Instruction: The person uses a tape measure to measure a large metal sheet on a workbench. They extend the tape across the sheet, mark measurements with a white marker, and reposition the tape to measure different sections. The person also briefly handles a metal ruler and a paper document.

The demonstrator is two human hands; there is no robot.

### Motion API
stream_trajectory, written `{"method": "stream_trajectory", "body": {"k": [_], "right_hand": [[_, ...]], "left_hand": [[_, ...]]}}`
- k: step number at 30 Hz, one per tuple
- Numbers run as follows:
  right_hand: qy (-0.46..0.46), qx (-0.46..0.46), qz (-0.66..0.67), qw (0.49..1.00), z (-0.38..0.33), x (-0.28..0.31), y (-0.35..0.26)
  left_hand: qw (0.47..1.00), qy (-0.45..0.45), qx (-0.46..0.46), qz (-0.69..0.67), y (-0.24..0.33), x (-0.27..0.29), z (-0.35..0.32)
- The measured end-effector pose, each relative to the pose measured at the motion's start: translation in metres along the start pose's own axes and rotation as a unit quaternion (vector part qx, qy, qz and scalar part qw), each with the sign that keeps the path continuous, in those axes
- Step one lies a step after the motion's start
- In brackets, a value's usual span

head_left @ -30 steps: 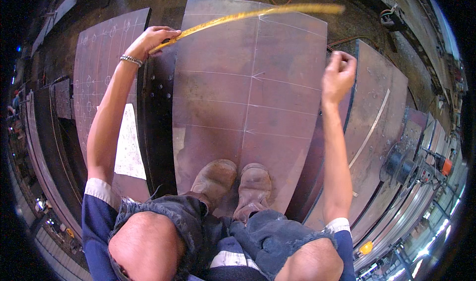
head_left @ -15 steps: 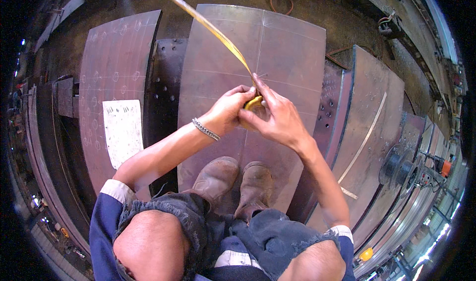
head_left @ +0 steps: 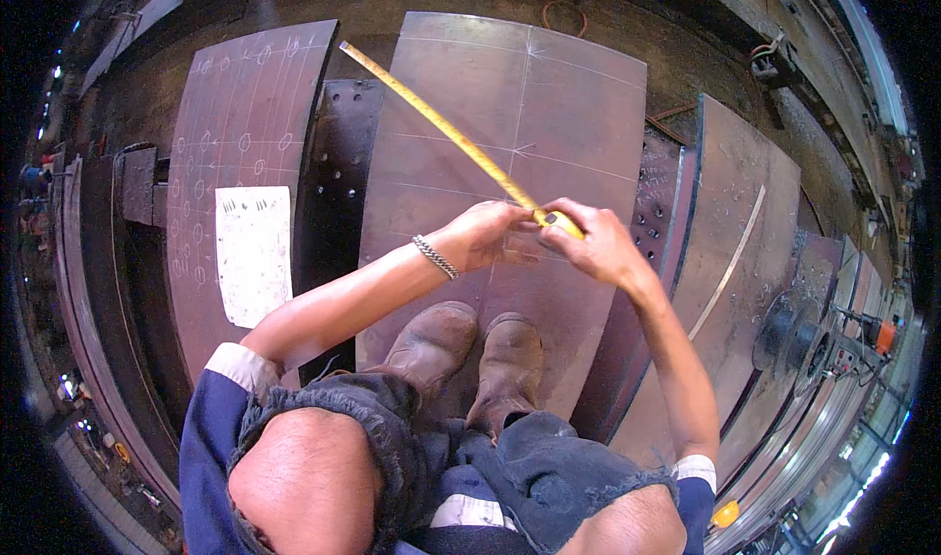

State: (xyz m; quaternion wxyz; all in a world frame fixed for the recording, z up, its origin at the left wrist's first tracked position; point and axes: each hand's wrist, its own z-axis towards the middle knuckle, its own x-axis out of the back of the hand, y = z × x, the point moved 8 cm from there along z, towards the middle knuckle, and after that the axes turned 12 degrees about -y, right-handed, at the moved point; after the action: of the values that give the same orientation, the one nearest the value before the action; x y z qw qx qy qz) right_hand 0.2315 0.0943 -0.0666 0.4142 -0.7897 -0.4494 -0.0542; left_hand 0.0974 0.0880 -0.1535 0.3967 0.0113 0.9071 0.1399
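A yellow tape measure (head_left: 563,224) is in my right hand (head_left: 600,246), whose fingers wrap round its case. Its yellow blade (head_left: 441,129) runs out straight toward the far left, above the large steel plate (head_left: 578,114). My left hand (head_left: 490,234), with a chain bracelet at the wrist, is beside the case's mouth. Its upper fingertips meet the blade there, while the lower fingers stretch out below, apart from them. White chalk lines and small arrow marks cross the plate, and my boots (head_left: 431,342) stand on its near part.
At left, another steel plate (head_left: 245,95) carries chalk circles and a white marked sheet (head_left: 254,261). Dark drilled plates (head_left: 338,153) lie in the gap between. To the right, a thin strip (head_left: 730,261) rests on a further plate (head_left: 765,163), near a machine with an orange part (head_left: 885,337).
Both hands have shifted a little right and nearer, the right hand now round the tape case. The blade has swung lower and lies straighter. My left fingers have loosened from their pinch.
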Motion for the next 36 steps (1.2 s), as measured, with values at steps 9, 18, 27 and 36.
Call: {"method": "stream_trajectory", "body": {"k": [9,18,27,36], "right_hand": [[0.106,-0.079,-0.243,0.961,-0.022,0.122,0.07],[0.122,-0.095,-0.345,0.926,0.014,0.167,0.115],[0.125,-0.099,-0.349,0.924,0.033,0.164,0.15],[0.109,-0.102,-0.333,0.931,0.034,0.16,0.157]], "left_hand": [[0.996,0.034,-0.078,0.002,0.031,0.046,-0.025],[0.996,0.066,-0.066,-0.002,0.027,0.059,-0.026],[0.994,0.089,-0.063,-0.027,0.028,0.077,-0.027],[0.993,0.091,-0.072,-0.034,0.036,0.08,-0.024]]}}
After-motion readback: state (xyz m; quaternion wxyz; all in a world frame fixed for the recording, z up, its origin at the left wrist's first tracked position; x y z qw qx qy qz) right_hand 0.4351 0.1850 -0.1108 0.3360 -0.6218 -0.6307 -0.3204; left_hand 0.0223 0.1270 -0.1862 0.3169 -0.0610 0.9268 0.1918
